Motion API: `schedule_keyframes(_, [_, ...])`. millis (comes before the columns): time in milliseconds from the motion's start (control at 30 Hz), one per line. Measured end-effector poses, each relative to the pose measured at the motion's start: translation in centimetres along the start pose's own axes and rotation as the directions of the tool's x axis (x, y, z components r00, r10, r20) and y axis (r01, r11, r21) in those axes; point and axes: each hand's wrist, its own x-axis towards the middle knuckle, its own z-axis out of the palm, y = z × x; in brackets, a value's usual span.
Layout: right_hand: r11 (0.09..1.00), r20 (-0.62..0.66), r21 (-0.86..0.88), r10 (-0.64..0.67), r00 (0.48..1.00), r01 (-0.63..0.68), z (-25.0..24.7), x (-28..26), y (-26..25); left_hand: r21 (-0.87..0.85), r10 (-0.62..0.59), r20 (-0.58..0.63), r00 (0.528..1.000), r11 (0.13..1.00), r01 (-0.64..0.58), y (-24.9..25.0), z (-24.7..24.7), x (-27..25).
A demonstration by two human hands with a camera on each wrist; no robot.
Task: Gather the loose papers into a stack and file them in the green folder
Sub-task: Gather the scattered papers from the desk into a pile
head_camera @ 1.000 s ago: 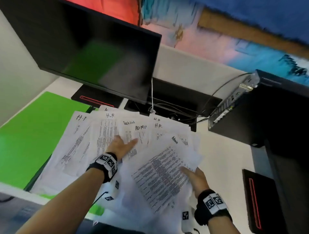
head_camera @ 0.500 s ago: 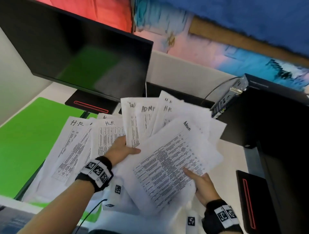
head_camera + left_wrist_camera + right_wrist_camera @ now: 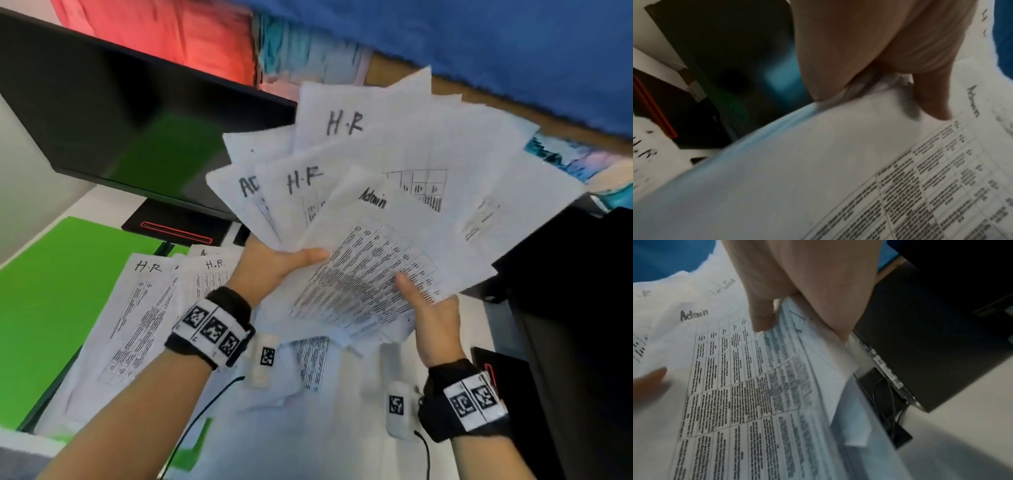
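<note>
A fanned bundle of printed papers (image 3: 394,205), headed "H.R" and "Admin", is raised above the desk. My left hand (image 3: 274,263) grips its left edge, thumb lying across the top sheet (image 3: 838,162). My right hand (image 3: 428,308) pinches the right lower edge, thumb on the "Admin" sheet (image 3: 725,369). More loose papers (image 3: 144,308) still lie on the desk, partly over the open green folder (image 3: 51,291) at the left. The fingers under the bundle are hidden.
A black monitor (image 3: 120,120) stands behind the folder on its stand (image 3: 178,226). A black computer case (image 3: 575,291) fills the right side. Cables (image 3: 205,404) run over the white desk near my wrists. A small black box (image 3: 507,394) sits at the right front.
Both hands have lifted the right-hand group of papers off the desk, up and to the right. The sheets over the green folder stayed where they were.
</note>
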Motion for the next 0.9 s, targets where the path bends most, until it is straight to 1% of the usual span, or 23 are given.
schedule_keyframes(67, [0.998, 0.041, -0.037, -0.058, 0.997, 0.059, -0.4, 0.0, -0.8, -0.049, 0.051, -0.001, 0.999, 0.997, -0.051, 0.7, -0.7, 0.2])
schedule_keyframes(100, [0.997, 0.062, -0.046, -0.058, 0.996, 0.061, -0.5, 0.0, -0.8, -0.059, 0.078, 0.014, 0.997, 0.995, -0.077, 0.7, -1.1, 0.3])
schedule_keyframes(133, [0.998, 0.075, -0.051, -0.037, 0.996, 0.041, -0.6, 0.1, -0.6, -0.055, 0.088, 0.023, 0.996, 0.995, -0.086, 0.8, -1.2, 0.4])
schedule_keyframes(267, [0.999, 0.084, -0.021, 0.050, 0.995, -0.049, 0.3, 0.0, 1.1, 0.018, 0.040, 0.009, 0.999, 0.999, -0.040, 0.0, -0.6, 0.1])
schedule_keyframes(367, [0.992, 0.057, 0.019, 0.121, 0.991, -0.122, 1.1, -0.1, 2.7, 0.042, 0.054, -0.064, 0.997, 0.998, -0.051, -0.7, -0.6, 0.3])
schedule_keyframes(433, [0.985, 0.049, 0.016, 0.172, 0.984, -0.173, 1.4, 0.0, 3.6, 0.048, 0.062, -0.119, 0.991, 0.997, -0.056, -1.0, -1.0, 0.8])
schedule_keyframes(500, [0.979, 0.046, 0.023, 0.199, 0.979, -0.200, 1.7, 0.1, 3.7, 0.057, 0.036, -0.127, 0.991, 0.998, -0.029, -1.5, -1.4, 1.1])
schedule_keyframes(567, [0.982, 0.045, 0.065, 0.175, 0.984, -0.178, 2.0, 0.2, 2.9, 0.077, 0.018, -0.099, 0.995, 0.997, -0.010, -1.8, -1.6, 1.3])
schedule_keyframes(633, [0.984, 0.081, 0.115, 0.128, 0.988, -0.137, 2.5, 0.3, 2.1, 0.096, 0.027, -0.101, 0.994, 0.995, -0.017, -1.9, -1.7, 1.5])
schedule_keyframes(700, [0.983, 0.127, 0.124, 0.121, 0.984, -0.137, 2.8, 0.6, 2.0, 0.090, 0.022, -0.115, 0.993, 0.996, -0.012, -1.6, -1.5, 1.7])
schedule_keyframes(733, [0.982, 0.157, 0.095, 0.147, 0.977, -0.163, 2.8, 0.7, 2.3, 0.089, 0.004, -0.113, 0.994, 0.996, 0.006, -1.5, -1.4, 1.7])
schedule_keyframes(767, [0.979, 0.192, 0.030, 0.195, 0.962, -0.204, 2.7, 1.0, 2.9, 0.097, -0.014, -0.109, 0.994, 0.995, 0.025, -1.5, -1.3, 1.8])
schedule_keyframes(833, [0.944, 0.246, -0.149, 0.322, 0.914, -0.293, 2.4, 1.5, 4.4, 0.119, -0.025, -0.139, 0.990, 0.992, 0.042, -1.7, -1.3, 1.9])
schedule_keyframes(867, [0.916, 0.228, -0.229, 0.379, 0.897, -0.329, 2.1, 1.6, 5.2, 0.118, -0.019, -0.174, 0.985, 0.992, 0.040, -1.7, -1.3, 1.9])
schedule_keyframes(900, [0.886, 0.181, -0.283, 0.427, 0.886, -0.368, 1.6, 1.6, 5.9, 0.095, -0.006, -0.213, 0.977, 0.995, 0.026, -1.4, -1.4, 2.0])
